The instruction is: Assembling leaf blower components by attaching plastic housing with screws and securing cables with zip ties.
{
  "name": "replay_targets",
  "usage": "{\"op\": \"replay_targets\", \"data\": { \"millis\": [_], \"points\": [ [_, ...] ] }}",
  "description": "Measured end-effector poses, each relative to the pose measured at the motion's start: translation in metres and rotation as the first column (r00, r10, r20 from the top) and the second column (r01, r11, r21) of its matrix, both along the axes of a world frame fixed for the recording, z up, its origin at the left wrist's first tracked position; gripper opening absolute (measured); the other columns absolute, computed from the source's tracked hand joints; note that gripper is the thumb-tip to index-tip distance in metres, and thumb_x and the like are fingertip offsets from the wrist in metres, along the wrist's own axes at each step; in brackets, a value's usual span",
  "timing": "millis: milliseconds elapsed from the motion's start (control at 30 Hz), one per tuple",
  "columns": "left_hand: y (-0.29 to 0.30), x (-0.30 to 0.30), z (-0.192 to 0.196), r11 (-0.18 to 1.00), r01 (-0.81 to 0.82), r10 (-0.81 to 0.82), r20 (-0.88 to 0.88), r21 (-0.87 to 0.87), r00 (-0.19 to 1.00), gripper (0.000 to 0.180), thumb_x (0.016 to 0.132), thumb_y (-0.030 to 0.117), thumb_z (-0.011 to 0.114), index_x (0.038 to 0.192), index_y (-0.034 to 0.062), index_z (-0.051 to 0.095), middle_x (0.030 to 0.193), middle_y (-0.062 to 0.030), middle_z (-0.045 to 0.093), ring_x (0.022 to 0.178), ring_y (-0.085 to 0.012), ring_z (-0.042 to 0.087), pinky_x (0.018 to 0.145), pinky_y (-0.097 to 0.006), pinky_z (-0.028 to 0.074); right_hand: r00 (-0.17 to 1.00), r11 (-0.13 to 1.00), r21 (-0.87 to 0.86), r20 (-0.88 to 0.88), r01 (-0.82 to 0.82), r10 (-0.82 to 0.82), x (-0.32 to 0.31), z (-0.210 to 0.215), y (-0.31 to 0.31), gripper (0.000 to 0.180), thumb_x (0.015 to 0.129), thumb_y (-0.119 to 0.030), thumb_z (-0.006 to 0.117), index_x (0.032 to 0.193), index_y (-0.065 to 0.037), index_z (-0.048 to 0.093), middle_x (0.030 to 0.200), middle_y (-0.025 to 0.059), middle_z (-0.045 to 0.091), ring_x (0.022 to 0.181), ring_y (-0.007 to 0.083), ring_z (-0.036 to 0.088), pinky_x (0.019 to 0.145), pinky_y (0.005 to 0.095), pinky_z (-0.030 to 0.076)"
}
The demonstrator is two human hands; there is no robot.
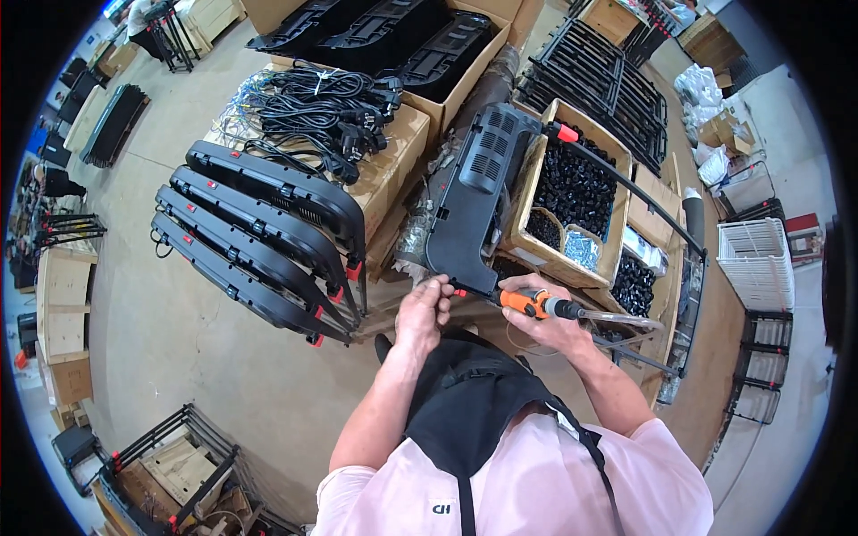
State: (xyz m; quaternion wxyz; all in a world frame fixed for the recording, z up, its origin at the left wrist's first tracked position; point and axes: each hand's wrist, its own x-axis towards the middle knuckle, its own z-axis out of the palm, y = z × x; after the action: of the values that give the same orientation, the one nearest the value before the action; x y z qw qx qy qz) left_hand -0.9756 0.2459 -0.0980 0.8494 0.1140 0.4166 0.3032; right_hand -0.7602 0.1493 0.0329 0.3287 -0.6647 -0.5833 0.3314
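Mid-frame, our right hand [554, 327] wraps the driver [522, 304]; our left hand [421, 313] meets the panel [466, 223], grip uncertain. It seems stiff, slick, best held by its edges.

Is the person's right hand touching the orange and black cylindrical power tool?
Touching. The head view shows the right hand closed around the orange and black cylindrical power tool.

Brown carton [404, 159]: black cable bundle [331, 114] on top. Open box [563, 271]: black parts [576, 183] inside.
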Motion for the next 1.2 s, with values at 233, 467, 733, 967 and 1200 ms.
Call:
{"op": "replay_targets", "data": {
  "millis": [233,467,733,967,1200],
  "points": [
    [-0.030,0.017,-0.012,0.944,0.119,-0.044,0.239,-0.308,0.970,0.024,0.112,0.032,0.057,0.113,0.0084,0.062,0.083,0.0045,0.051,0.059,-0.0047,0.037,0.045,-0.020,0.027,0.997,0.997,-0.041,-0.027,0.072,-0.073,-0.008,0.004,-0.003,0.044,0.086,-0.010,0.081,0.127,-0.005,0.067,0.118,0.0110,0.076,0.107,0.0219,0.074,0.097,0.0350,0.057],
    [-0.027,0.024,-0.008,0.927,0.115,0.006,0.323,-0.356,0.946,0.022,0.111,0.031,0.059,0.112,0.0084,0.060,0.083,0.0029,0.052,0.060,-0.0066,0.040,0.045,-0.022,0.028,0.927,0.984,0.046,-0.345,0.175,-0.149,-0.016,0.023,-0.009,0.048,0.087,-0.007,0.082,0.130,-0.003,0.063,0.128,0.0115,0.072,0.120,0.0222,0.068,0.107,0.0393,0.054],
    [-0.026,0.028,-0.004,0.916,0.110,0.054,0.389,-0.387,0.919,0.022,0.111,0.030,0.058,0.113,0.0083,0.059,0.084,0.0015,0.053,0.060,-0.0074,0.042,0.045,-0.022,0.030,0.941,0.992,0.031,-0.323,0.119,-0.103,-0.019,0.018,-0.005,0.048,0.088,-0.008,0.082,0.131,-0.004,0.063,0.131,0.0113,0.071,0.122,0.0220,0.066,0.109,0.0391,0.052],
    [-0.019,0.023,0.000,0.921,0.150,0.021,0.430,-0.359,0.903,0.018,0.113,0.024,0.055,0.120,0.0085,0.059,0.085,0.0018,0.053,0.061,-0.0066,0.041,0.046,-0.021,0.030,0.960,0.995,0.061,-0.273,0.082,-0.062,-0.016,0.015,-0.001,0.050,0.089,-0.011,0.083,0.132,-0.004,0.059,0.130,0.0160,0.070,0.121,0.0246,0.066,0.107,0.0421,0.053],
    [-0.015,0.020,-0.003,0.908,0.175,0.015,0.446,-0.382,0.895,0.020,0.113,0.026,0.054,0.124,0.0092,0.057,0.085,0.0024,0.052,0.061,-0.0067,0.040,0.046,-0.021,0.030,0.972,0.997,0.006,-0.225,0.075,-0.072,-0.023,0.022,0.008,0.050,0.088,-0.009,0.082,0.132,-0.003,0.059,0.130,0.0142,0.070,0.122,0.0236,0.066,0.108,0.0419,0.053]
  ]
}}
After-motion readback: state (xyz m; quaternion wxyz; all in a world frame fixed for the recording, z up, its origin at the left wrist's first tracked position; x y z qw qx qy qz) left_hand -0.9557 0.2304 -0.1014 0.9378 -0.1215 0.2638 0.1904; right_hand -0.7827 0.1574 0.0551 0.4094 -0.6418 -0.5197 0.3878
